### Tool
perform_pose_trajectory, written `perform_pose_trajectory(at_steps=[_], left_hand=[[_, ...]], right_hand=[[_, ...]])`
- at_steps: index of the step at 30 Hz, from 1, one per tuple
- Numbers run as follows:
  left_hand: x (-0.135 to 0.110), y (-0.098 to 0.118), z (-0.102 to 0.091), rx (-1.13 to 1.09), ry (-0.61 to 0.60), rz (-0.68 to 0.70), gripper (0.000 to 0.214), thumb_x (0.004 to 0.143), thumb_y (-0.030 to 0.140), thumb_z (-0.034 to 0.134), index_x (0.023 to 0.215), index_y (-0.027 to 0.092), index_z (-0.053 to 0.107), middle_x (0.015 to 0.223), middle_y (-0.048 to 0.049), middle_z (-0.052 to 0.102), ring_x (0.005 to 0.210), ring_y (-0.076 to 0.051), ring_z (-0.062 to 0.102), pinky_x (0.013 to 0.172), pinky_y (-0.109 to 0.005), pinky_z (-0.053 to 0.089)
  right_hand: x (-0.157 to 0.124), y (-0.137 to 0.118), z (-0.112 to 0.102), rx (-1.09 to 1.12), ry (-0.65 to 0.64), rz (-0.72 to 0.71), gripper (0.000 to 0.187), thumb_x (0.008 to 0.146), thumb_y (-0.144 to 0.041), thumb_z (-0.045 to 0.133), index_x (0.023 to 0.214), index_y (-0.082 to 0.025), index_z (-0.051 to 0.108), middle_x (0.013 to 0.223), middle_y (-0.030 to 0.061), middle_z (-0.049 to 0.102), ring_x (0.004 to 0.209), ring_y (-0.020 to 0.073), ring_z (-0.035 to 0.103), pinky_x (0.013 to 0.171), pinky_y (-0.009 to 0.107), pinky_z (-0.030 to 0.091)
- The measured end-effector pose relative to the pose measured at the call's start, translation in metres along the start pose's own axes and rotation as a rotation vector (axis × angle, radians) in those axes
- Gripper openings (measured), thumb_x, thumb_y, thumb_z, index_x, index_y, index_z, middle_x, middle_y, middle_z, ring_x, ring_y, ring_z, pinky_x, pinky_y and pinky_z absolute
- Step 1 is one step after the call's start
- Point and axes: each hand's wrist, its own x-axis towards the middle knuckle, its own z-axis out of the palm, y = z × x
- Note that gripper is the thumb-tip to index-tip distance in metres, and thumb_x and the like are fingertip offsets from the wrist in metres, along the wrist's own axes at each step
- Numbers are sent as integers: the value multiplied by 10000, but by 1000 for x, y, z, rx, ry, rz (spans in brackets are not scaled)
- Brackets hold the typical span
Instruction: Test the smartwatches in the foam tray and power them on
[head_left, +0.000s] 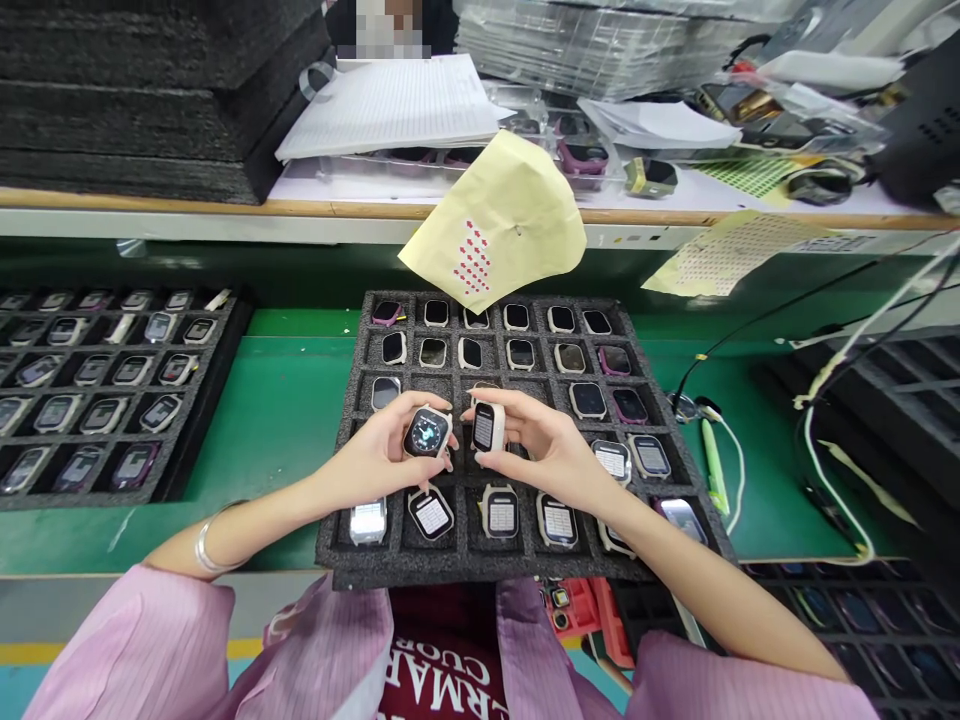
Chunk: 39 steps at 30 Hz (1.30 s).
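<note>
My left hand (pixel 401 440) is closed round a smartwatch body (pixel 427 434) without a strap; its lit screen shows a dial with a blue-green figure. In my right hand (pixel 536 440) a second smartwatch (pixel 487 427) is pinched by its edges and turned sideways, with light text rows on its screen. Both hands are above a black foam tray (pixel 341 560) divided into compartments. Watches lie in many of them: the back rows have dark screens, and several in front, such as the watch (pixel 501 512), show white lists. My hands and forearms hide some middle compartments.
Another foam tray of watches (pixel 244 310) lies at the left on the green bench (pixel 289 400). A shelf edge (pixel 300 228) runs behind, with a yellow sticker sheet (pixel 525 200) hanging from it. Cables (pixel 810 440) and a green tool (pixel 714 465) lie at the right.
</note>
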Motion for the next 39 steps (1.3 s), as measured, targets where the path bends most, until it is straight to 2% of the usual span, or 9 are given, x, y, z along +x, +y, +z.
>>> perform_pose_trajectory(at_steps=[4,10,17,23,25,28,32,35,39], left_hand=[[-1,1,2,81,64,-15,454,733,97,685,1140,197,512,912,-11,561,681,-101,532,476,-166,459],[0,3,3,168,114,19,402,717,114,701,1086,180,557,853,14,536,606,-74,455,509,-186,408],[-1,-1,0,0,-18,-76,392,759,107,633,1126,202,537,759,45,495,468,-41,385,411,-184,291],[-3,-2,1,-23,-27,-47,387,763,130,665,1129,206,565,768,35,520,479,-43,389,420,-185,294],[-3,-1,2,39,8,12,398,757,142,694,1134,200,582,804,16,554,547,-66,451,471,-189,362],[-3,0,3,159,42,116,418,765,146,698,1168,196,598,933,-30,620,765,-133,575,681,-232,487],[-8,-4,1,424,112,222,534,807,166,657,1322,228,526,1208,-75,615,1068,-220,588,911,-331,494],[-10,-7,-2,613,164,275,580,843,221,628,1397,252,460,1286,-80,586,1114,-241,574,885,-340,515],[-9,-12,-5,737,195,261,597,839,240,621,1404,239,429,1177,-80,621,887,-190,625,698,-274,537]], right_hand=[[-1,-2,0,-94,8,-38,584,774,-240,757,1322,-287,558,1221,75,618,1062,214,635,910,370,563],[-2,-4,0,-189,-5,-46,589,785,-286,745,1340,-316,551,1138,70,610,935,202,622,702,310,588],[-2,-4,-1,-252,-21,-42,632,808,-307,730,1391,-356,490,1066,51,579,860,184,573,718,326,575],[-1,-4,0,-254,-6,-31,634,795,-311,739,1384,-331,504,1064,57,593,821,177,578,691,320,574],[-1,-2,1,-223,8,-14,628,782,-300,750,1367,-310,519,1083,60,612,819,173,596,714,329,581],[-1,0,2,-106,28,9,572,763,-264,766,1297,-265,560,1129,62,639,878,175,642,839,361,575],[3,2,-4,103,-2,54,509,754,-205,770,1225,-239,581,1172,64,661,1034,196,663,973,390,527],[6,-1,-10,197,-27,95,509,761,-180,768,1231,-242,585,1165,68,680,1040,211,683,979,411,526],[7,-4,-12,272,-65,126,569,787,-203,752,1312,-246,538,1167,89,693,997,231,712,976,458,527]])
